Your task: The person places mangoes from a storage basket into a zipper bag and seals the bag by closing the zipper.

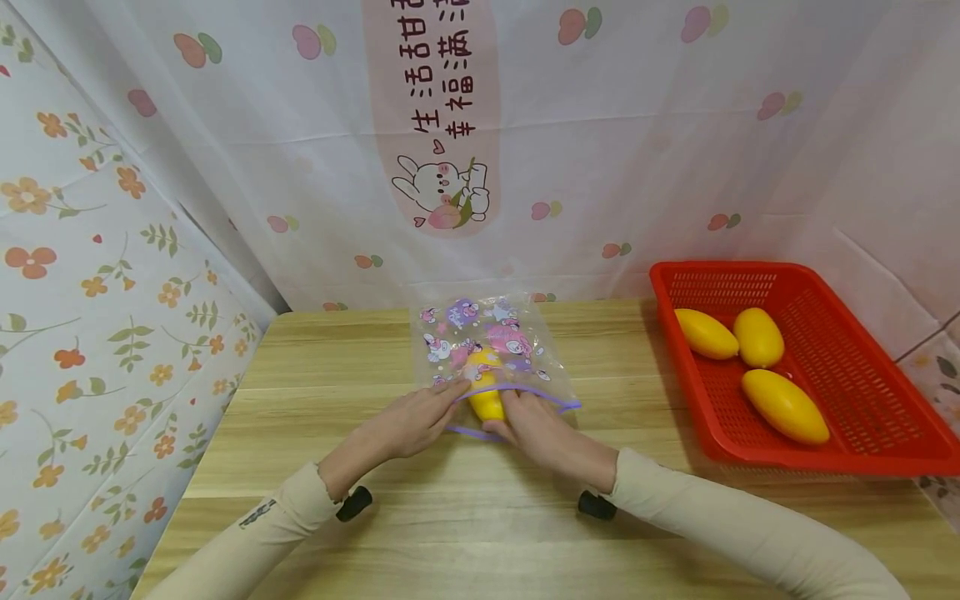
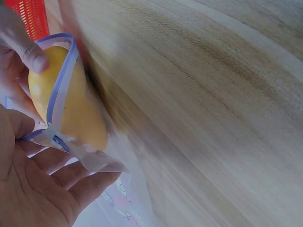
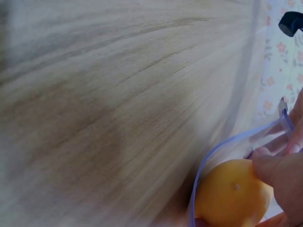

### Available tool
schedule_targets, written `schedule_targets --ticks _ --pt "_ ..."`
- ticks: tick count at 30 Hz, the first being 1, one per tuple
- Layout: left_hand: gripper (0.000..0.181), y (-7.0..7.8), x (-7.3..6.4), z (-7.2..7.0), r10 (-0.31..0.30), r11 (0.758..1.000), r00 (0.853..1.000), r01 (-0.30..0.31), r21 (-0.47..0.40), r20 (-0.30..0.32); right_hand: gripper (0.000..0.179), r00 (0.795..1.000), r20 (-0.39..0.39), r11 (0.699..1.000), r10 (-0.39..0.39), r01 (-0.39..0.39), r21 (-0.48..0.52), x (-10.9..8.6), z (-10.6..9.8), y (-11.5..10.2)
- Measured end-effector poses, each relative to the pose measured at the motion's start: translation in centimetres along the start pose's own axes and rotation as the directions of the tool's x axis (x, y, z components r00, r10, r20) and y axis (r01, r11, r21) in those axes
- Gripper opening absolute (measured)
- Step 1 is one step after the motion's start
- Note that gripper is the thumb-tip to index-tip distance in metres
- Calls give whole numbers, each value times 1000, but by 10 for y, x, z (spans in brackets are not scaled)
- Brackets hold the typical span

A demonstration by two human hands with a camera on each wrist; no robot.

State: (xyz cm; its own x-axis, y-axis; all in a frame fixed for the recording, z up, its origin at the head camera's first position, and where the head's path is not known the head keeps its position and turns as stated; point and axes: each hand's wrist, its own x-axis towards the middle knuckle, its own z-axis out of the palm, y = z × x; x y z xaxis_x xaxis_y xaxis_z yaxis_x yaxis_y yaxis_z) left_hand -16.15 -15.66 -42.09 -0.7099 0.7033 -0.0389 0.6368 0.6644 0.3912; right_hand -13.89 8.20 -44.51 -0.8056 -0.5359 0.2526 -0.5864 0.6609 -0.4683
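A yellow mango (image 1: pixel 487 406) lies partly inside a clear printed zip bag (image 1: pixel 462 314) with a purple zip edge, its near end at the open mouth. My right hand (image 1: pixel 543 429) grips the mango from the right, thumb on its skin, as the right wrist view shows with the mango's end (image 3: pixel 232 194). On the left side of the mouth, my left hand (image 1: pixel 420 417) pinches the bag's edge near the zip slider (image 2: pixel 57 141). The fingers of that hand spread under the bag in the left wrist view. Plastic covers the mango's far end.
To the right stands a red plastic basket (image 1: pixel 813 462) holding three yellow mangoes (image 1: pixel 785 406). The wooden table (image 1: pixel 480 533) meets a printed curtain (image 1: pixel 315 167) at the back and a floral cloth (image 1: pixel 112 333) on the left.
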Motion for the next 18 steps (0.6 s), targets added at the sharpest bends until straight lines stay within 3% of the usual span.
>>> schedule_targets --ticks 7,18 --pt "47 0 0 0 5 1000 1000 -5 -8 2 42 999 41 1000 12 -12 4 -8 -6 1" --pt "49 -1 -2 2 49 999 998 -48 12 -51 29 1000 6 999 -7 7 -50 -19 -11 1"
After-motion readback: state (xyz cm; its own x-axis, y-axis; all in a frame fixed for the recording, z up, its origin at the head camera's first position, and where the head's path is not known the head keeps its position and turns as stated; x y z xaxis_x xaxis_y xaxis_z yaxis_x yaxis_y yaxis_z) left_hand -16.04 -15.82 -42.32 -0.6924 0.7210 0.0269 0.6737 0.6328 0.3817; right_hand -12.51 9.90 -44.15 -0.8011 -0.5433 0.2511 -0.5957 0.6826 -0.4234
